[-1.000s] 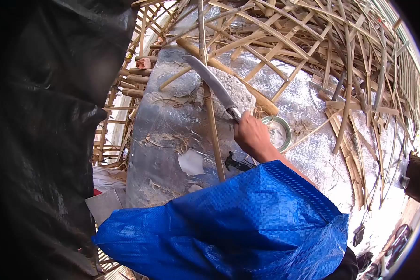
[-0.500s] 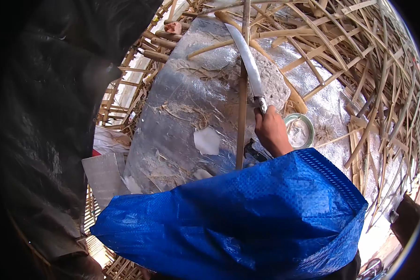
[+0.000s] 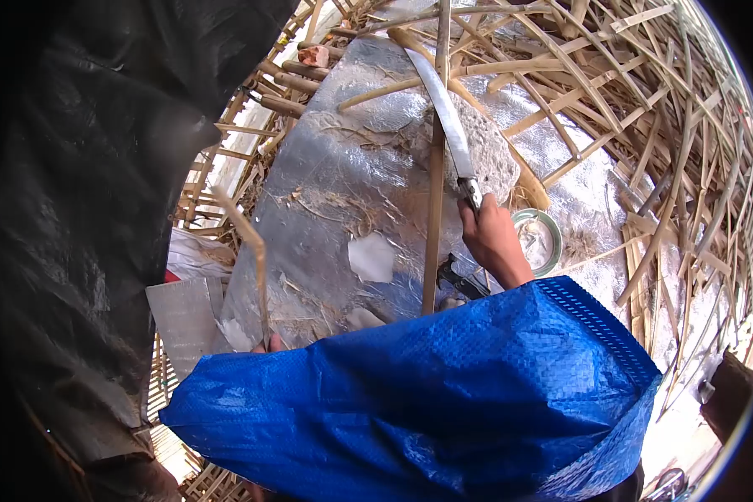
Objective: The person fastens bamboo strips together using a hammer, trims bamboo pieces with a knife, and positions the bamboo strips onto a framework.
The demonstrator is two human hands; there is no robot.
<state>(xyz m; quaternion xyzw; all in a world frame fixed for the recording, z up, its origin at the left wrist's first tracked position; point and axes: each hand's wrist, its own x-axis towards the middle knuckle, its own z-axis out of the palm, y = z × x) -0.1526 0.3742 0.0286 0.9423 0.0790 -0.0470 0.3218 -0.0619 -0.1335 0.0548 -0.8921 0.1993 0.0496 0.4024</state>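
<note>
My right hand [image 3: 495,243] is closed around the handle of a long curved knife [image 3: 445,113], its blade pointing away from me and crossing an upright bamboo strip [image 3: 434,226]. Only a few fingertips of my left hand [image 3: 268,344] show past the blue woven plastic sheet [image 3: 427,393] over my lap. They pinch the lower end of a thin, bent bamboo strip [image 3: 258,251]; the rest of that hand is hidden. Beside the right hand is a green-rimmed bowl [image 3: 554,231] with whitish contents. A dark tool [image 3: 462,280] lies just left of my right wrist.
A rough grey stone [image 3: 492,151] rests on the silvery ground sheet [image 3: 309,180]. Loose bamboo strips [image 3: 644,100] pile up at the right and far side. Black plastic sheeting [image 3: 92,209] hangs along the left. A pale flat piece [image 3: 371,257] lies in the middle.
My left fingertips and the bent bamboo strip have come into view at the left. My right hand and the knife have barely shifted.
</note>
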